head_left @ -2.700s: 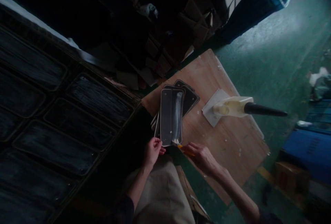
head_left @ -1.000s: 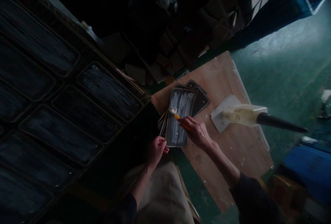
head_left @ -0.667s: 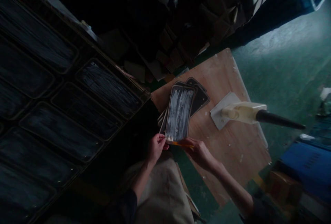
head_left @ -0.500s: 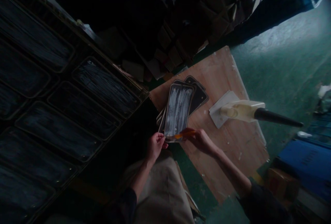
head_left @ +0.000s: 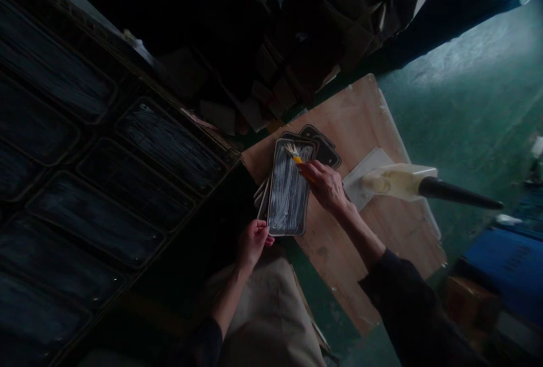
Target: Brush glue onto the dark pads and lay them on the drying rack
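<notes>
A dark rectangular plate (head_left: 288,194) with rounded corners lies on top of a small stack, its face streaked with whitish brush marks. My left hand (head_left: 253,242) pinches the plate's near left corner between thumb and fingers. In my right hand (head_left: 326,183) is a paintbrush (head_left: 297,157) with a yellow-orange handle, its pale bristles touching the plate's far end. Beneath, other dark plates (head_left: 326,149) fan out at angles, partly covered by the top one. The stack rests on a wooden board (head_left: 360,112).
Right of the stack, a cream container with a black tapered nozzle (head_left: 399,182) lies on a pale flat piece (head_left: 367,169). Several streaked plates (head_left: 95,237) fill a surface at left. Blue boxes (head_left: 509,262) stand at lower right; dim cartons (head_left: 271,95) sit behind the board.
My right hand has moved the paintbrush from the plate's near edge up to its far end. My left hand keeps its hold on the near left corner.
</notes>
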`<action>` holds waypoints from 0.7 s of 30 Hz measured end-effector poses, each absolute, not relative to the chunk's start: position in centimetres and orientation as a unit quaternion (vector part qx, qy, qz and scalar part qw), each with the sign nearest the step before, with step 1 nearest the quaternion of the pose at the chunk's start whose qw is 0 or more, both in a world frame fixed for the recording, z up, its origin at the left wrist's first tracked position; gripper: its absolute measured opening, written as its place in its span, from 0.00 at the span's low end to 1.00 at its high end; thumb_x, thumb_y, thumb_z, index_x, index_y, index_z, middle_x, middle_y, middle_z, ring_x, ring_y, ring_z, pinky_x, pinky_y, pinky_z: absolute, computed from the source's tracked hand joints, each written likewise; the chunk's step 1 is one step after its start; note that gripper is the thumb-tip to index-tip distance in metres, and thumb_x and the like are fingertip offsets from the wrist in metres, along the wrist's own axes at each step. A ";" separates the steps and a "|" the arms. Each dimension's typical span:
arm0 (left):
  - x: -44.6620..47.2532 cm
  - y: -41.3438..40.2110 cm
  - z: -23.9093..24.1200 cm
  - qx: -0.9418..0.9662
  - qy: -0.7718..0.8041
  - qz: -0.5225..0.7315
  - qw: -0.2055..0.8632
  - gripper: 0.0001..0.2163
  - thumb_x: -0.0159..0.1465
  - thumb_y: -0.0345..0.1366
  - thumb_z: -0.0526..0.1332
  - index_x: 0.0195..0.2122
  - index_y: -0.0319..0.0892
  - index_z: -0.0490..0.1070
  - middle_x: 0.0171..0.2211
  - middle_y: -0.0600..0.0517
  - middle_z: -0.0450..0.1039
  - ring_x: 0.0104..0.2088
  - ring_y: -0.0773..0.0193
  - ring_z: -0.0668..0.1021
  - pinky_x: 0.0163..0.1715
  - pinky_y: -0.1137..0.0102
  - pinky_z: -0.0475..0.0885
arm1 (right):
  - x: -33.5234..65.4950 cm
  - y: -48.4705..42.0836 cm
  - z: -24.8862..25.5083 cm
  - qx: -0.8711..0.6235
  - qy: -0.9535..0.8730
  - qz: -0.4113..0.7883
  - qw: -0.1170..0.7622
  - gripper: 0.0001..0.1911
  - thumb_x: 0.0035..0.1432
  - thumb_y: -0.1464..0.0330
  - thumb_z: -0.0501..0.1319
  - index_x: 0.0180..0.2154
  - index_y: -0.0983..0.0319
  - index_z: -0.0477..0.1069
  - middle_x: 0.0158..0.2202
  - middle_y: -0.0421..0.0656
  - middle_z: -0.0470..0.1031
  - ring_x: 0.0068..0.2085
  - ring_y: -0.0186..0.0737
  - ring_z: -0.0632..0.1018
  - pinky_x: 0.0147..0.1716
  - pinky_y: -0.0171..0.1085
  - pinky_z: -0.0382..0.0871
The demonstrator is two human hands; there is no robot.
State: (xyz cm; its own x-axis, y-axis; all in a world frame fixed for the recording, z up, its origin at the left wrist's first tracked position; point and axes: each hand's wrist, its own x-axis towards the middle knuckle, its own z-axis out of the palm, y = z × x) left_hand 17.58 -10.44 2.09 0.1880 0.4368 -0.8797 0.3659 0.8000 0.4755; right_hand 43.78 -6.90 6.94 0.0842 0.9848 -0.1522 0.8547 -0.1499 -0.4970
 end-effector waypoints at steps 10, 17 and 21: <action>18.3 -10.7 3.6 0.254 0.629 0.038 0.734 0.15 0.53 0.42 0.66 0.35 0.39 0.64 0.23 0.54 0.73 0.21 0.63 0.79 0.19 0.72 0.75 | 38.1 -19.7 11.4 -0.688 -0.548 0.463 0.112 0.12 0.70 0.65 0.49 0.47 0.59 0.70 0.38 0.45 0.75 0.36 0.38 0.76 0.34 0.34 0.66; 19.2 -10.2 4.8 0.289 0.584 0.019 0.758 0.17 0.54 0.42 0.64 0.40 0.39 0.65 0.25 0.55 0.71 0.19 0.67 0.77 0.18 0.74 0.71 | 40.3 -20.4 15.4 -0.726 -0.451 0.479 0.201 0.11 0.69 0.65 0.53 0.48 0.56 0.70 0.41 0.42 0.76 0.37 0.37 0.78 0.35 0.33 0.71; 19.7 -9.3 7.8 0.288 0.523 0.039 0.801 0.18 0.55 0.44 0.65 0.42 0.39 0.66 0.27 0.56 0.70 0.16 0.72 0.73 0.16 0.77 0.66 | 43.2 -20.7 17.0 -0.804 -0.441 0.270 0.295 0.12 0.66 0.66 0.57 0.50 0.56 0.71 0.40 0.43 0.77 0.39 0.40 0.79 0.36 0.35 0.74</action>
